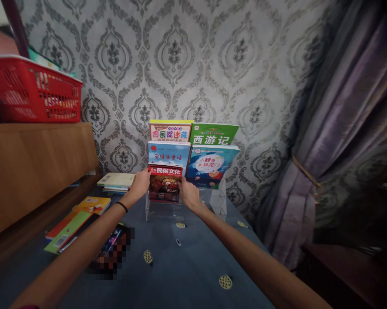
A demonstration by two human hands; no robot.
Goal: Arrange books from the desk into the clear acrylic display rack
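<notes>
A red-and-black book (165,185) with Chinese lettering stands upright at the lower left of a clear tiered display rack (209,201). My left hand (141,182) grips its left edge, and my right hand (189,193) closes on its right edge. Behind it, a blue book (168,151) sits one tier higher. A brown-and-yellow book (170,131) fills the top left. On the right side of the rack are a green book (212,134) and, lower down, a blue fish book (211,166).
Left of the rack lie a small book stack (116,181) and several spread books (74,225) on the dark blue cloth (187,274). A red basket (35,90) stands on a wooden cabinet (41,167). Purple curtains (309,141) hang at right, beside the patterned wall.
</notes>
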